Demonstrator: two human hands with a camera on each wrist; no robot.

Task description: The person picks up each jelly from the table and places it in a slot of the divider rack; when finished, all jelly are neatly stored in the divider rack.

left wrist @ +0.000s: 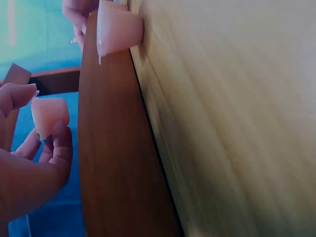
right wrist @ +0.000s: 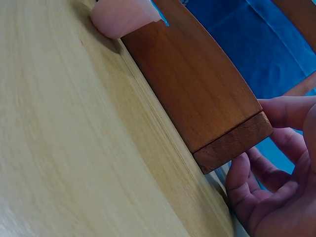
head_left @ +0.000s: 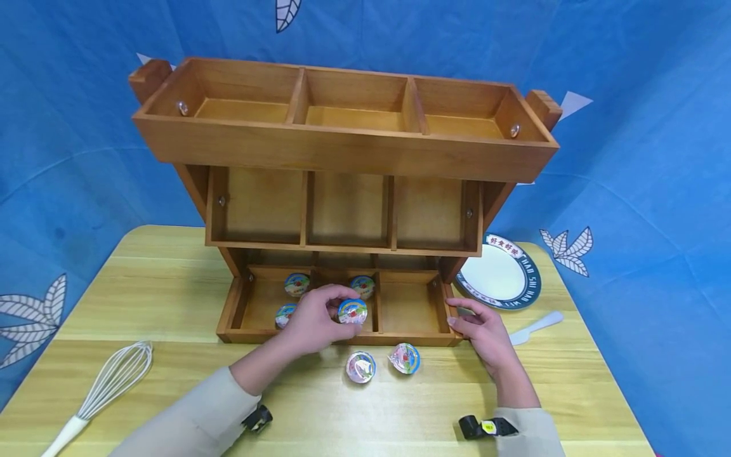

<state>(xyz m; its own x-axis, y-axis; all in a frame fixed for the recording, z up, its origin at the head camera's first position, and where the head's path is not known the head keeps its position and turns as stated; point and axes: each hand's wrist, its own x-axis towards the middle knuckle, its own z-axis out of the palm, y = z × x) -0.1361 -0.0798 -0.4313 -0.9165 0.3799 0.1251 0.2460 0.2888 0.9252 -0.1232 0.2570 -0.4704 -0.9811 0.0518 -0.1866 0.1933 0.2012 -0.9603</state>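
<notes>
My left hand (head_left: 318,319) pinches a small pink jelly cup (left wrist: 51,117) with a printed foil lid between thumb and fingers. In the head view it holds the cup above the bottom tray's middle compartment. That tray (head_left: 342,338) belongs to a three-tier wooden storage box (head_left: 342,145). One jelly cup (head_left: 362,287) sits in the middle compartment, and two, including this jelly cup (head_left: 296,285), are in the left one. With thumb and fingers, my right hand (head_left: 484,330) grips the tray's right front corner (right wrist: 234,143). Two more jelly cups (head_left: 361,367) (head_left: 405,358) rest on the table before the tray.
A whisk (head_left: 117,377) lies on the table at the left. To the right of the box are a round plate (head_left: 497,273) with a dark patterned rim and a white plastic knife (head_left: 537,327). The upper tiers overhang the bottom tray. Blue cloth (head_left: 645,127) hangs behind.
</notes>
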